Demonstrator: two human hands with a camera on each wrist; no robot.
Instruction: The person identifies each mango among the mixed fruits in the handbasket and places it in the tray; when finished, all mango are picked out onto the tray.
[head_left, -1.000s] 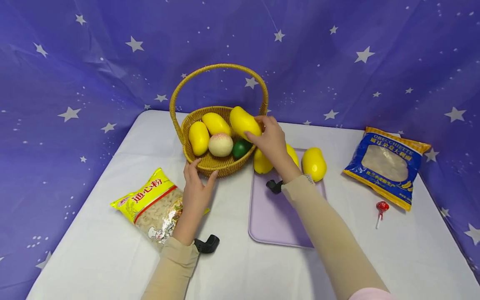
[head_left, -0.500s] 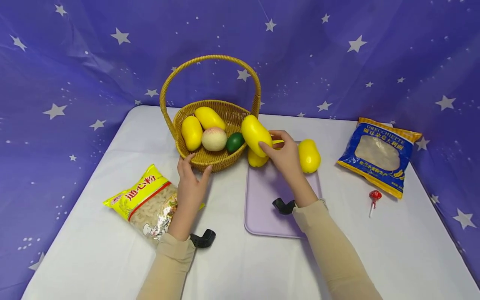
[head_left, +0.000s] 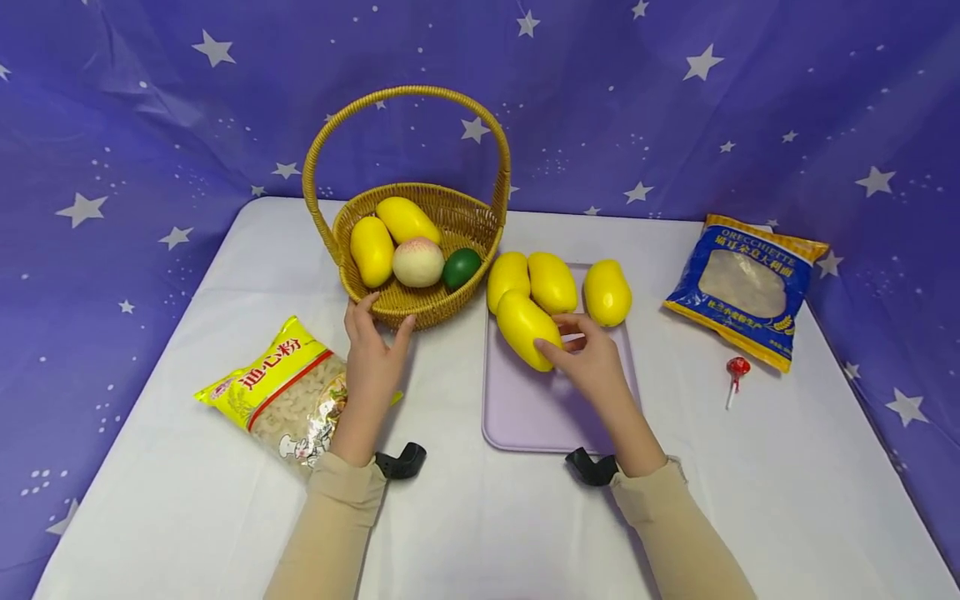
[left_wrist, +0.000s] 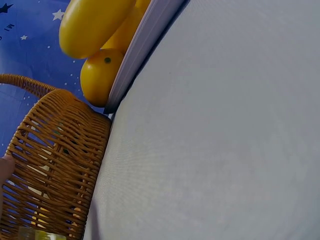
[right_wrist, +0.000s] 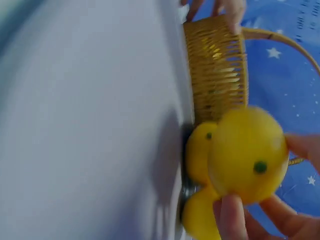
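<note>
Right grip (head_left: 598, 367) is pinching a glossy yellow oblong mango-shaped fruit (head_left: 527, 332) just to its left, over a flat lilac rectangular tray (head_left: 517, 412), long axis running far-left to near-right.

1. Right hand (head_left: 592, 360) and gripped mango (head_left: 527, 331): moved right and nearer, from over the basket (head_left: 423, 318) to over the tray (head_left: 517, 417).
2. Same mango: overlapped the basket's right side earlier; now appears wholly apart from it.
3. Tray's far-left mango (head_left: 508, 279) and its right-hand neighbour (head_left: 552, 283): previously largely covered by hand and fruit; now mostly visible.
4. Green fruit (head_left: 461, 268): formerly partly hidden; now fully exposed.
</note>
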